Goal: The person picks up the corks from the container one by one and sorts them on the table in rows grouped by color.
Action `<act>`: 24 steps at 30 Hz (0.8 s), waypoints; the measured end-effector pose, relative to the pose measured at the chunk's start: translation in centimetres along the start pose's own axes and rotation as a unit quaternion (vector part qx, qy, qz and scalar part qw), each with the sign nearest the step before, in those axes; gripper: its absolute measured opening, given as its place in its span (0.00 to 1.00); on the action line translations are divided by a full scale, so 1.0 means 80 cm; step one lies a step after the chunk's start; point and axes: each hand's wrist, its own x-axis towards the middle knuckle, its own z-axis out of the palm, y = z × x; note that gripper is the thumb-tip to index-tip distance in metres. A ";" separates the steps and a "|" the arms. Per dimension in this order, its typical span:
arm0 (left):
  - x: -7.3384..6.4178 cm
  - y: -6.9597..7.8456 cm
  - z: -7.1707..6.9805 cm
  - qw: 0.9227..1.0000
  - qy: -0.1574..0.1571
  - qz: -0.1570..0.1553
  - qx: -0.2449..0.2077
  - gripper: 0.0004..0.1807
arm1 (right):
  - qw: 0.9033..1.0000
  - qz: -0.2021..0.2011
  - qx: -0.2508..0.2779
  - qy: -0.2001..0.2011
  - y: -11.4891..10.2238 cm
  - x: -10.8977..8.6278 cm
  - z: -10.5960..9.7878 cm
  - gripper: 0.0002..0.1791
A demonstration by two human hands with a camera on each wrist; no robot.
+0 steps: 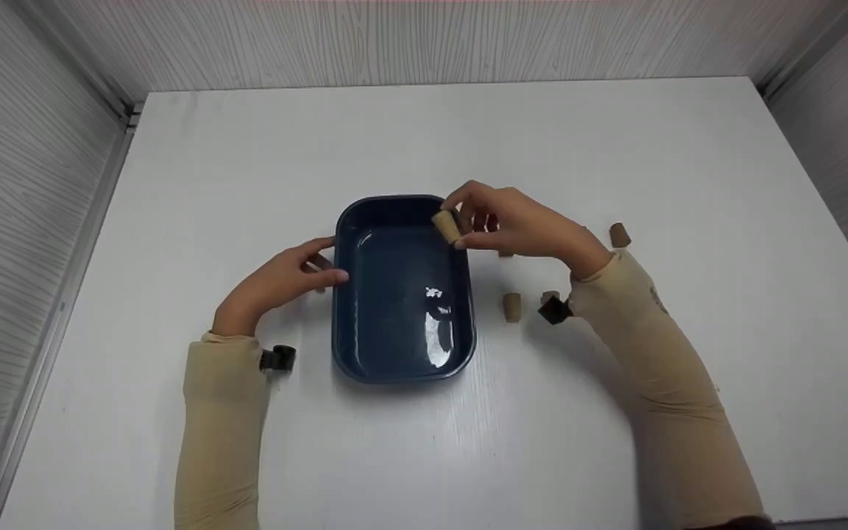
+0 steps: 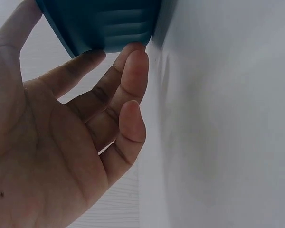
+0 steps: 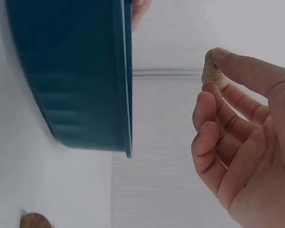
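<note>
A deep blue rectangular baking dish (image 1: 398,294) with rounded corners stands on the white table. My left hand (image 1: 284,278) holds its left side, thumb over the rim and fingers against the outer wall; in the left wrist view the fingertips (image 2: 134,71) meet the dish's lower edge (image 2: 118,28). Between thumb and fingers, my right hand (image 1: 520,221) pinches a tapered cork stopper (image 1: 446,227) above the dish's far right corner. The right wrist view shows this cork (image 3: 213,71) higher than the dish rim (image 3: 126,95).
Several more cork stoppers lie right of the dish: one upright-looking cork (image 1: 512,307), a darker cork (image 1: 620,235) farther out, a cork (image 1: 550,297) partly behind the wrist camera (image 1: 556,311), and another mostly under the right hand. Pale panelled walls (image 1: 394,44) border the table.
</note>
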 end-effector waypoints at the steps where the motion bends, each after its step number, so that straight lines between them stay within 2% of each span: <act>1: 0.000 -0.001 0.000 1.000 0.000 0.000 0.000 0.45 | 1.000 0.004 0.006 0.004 0.002 -0.006 -0.003 0.23; 9: 0.001 -0.005 -0.003 1.000 0.005 0.001 -0.003 0.44 | 0.997 0.040 0.034 0.053 0.022 -0.053 -0.027 0.23; 15: 0.001 -0.008 -0.004 1.000 0.003 0.000 0.001 0.45 | 0.993 0.040 0.073 0.085 0.045 -0.088 -0.033 0.22; 24: -0.002 -0.007 -0.007 1.000 0.004 -0.010 -0.002 0.44 | 0.993 0.058 0.042 0.090 0.061 -0.122 -0.031 0.22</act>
